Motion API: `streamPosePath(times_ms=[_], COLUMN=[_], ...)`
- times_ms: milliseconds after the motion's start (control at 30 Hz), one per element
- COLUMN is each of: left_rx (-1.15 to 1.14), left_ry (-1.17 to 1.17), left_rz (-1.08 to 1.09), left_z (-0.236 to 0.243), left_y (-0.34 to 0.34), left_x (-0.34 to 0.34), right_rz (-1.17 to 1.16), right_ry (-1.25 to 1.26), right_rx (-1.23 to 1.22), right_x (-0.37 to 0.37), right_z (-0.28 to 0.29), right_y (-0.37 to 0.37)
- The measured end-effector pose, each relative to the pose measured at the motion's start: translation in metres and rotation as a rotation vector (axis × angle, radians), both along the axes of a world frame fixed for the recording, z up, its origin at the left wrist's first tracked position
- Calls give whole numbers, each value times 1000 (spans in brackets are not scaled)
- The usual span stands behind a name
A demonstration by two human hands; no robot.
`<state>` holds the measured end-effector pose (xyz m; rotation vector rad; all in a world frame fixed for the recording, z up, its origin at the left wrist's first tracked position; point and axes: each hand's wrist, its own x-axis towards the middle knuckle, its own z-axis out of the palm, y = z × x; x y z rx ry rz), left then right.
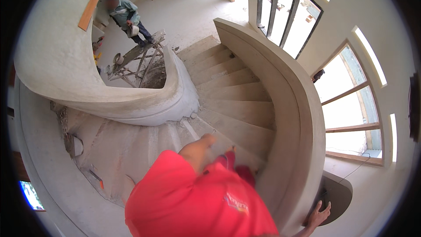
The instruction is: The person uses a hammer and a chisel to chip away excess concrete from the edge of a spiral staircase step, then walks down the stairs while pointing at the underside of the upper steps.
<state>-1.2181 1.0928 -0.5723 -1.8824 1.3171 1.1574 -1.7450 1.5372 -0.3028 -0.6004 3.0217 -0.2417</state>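
Observation:
My left hand (207,140) is stretched forward over the bare steps (234,109) of a curved concrete staircase. It is small and blurred, so its fingers and anything in them cannot be made out. At the lower right, my right hand (322,214) has its fingers apart and nothing visible in them. It is at the outer side of the curved stair wall (302,105), next to a dark rounded shape (340,199) that I cannot identify. My feet, in red, are on the steps below my red shirt.
Inside the curve runs a low plastered wall (144,109). A tool with an orange handle (101,184) lies on the left steps, near a white container (78,146). Beyond, a person (127,15) holds a bucket (133,31) on a plank scaffold (140,52). Windows line the right.

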Motion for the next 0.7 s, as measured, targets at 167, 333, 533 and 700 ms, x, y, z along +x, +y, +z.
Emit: streamPosePath(times_ms=[167, 333, 533, 700], left_rx=[-24, -113, -197, -216], left_ry=[-84, -59, 169, 197], left_rz=[479, 909, 1185, 1265], left_z=[43, 46, 54, 66], left_y=[52, 124, 192, 250], left_x=[84, 158, 145, 124], right_rz=[-230, 51, 100, 62], right_ry=[-133, -248, -220, -305], right_rx=[316, 71, 3, 56], right_x=[11, -15, -12, -16], right_z=[-10, -65, -66, -85], right_y=[-87, -67, -70, -62])
